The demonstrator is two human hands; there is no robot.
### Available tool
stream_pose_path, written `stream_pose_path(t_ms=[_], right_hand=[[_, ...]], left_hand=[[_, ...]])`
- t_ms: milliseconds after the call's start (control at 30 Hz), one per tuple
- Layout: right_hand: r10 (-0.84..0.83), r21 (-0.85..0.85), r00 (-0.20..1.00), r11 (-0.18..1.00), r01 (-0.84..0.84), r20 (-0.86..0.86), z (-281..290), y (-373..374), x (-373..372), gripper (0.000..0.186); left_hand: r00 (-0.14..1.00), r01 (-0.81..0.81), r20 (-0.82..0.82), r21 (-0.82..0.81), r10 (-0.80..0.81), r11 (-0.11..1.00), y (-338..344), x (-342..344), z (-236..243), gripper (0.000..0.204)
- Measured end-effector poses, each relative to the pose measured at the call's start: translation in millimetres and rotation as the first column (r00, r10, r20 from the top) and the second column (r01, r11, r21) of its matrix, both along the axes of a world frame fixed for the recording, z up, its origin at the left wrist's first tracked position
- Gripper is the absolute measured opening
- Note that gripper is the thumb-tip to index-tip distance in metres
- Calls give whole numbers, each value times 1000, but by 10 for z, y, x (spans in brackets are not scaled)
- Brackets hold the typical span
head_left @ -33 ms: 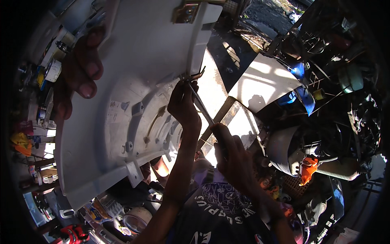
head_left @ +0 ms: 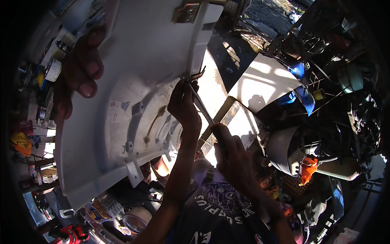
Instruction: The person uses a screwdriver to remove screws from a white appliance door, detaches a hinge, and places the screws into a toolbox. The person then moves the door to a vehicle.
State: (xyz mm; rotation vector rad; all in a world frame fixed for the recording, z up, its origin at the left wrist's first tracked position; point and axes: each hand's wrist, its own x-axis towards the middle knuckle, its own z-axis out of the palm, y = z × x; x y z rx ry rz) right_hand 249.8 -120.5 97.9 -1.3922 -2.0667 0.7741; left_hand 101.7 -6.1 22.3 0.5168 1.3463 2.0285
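A large pale grey moulded plastic panel (head_left: 93, 142) stands tilted at the left, its ribbed inner side toward me. My right hand (head_left: 233, 156) is wrapped round the handle of what looks like a screwdriver (head_left: 202, 104), its long metal shaft slanting up and left to the panel's edge. Close to the shaft's tip, my left hand (head_left: 183, 103) is closed in a pinch at that edge; what its fingers hold is hidden in shadow. Thin metal prongs (head_left: 198, 75) stick out just above those fingertips. Another person's hand (head_left: 83, 69) grips the panel's far left edge.
A metal bracket (head_left: 187, 13) is fixed near the panel's top. White sheets (head_left: 268, 77) lie sunlit beyond my hands. To the right are a grey curved piece (head_left: 282, 148), an orange object (head_left: 309, 171) and dark clutter. A round clear-lidded tub (head_left: 137, 219) stands at lower left.
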Motion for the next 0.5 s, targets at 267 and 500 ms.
stream_pose_path(t_ms=[267,500], right_hand=[[-107,-320,897,947,-40,-428,-209,136,33,53],[-40,59,999,998,38,30,-114,78,-75,43]], left_hand=[[998,-30,54,12,29,999,117,12,21,21],[998,-25,50,9,25,1000,96,-5,61,20]])
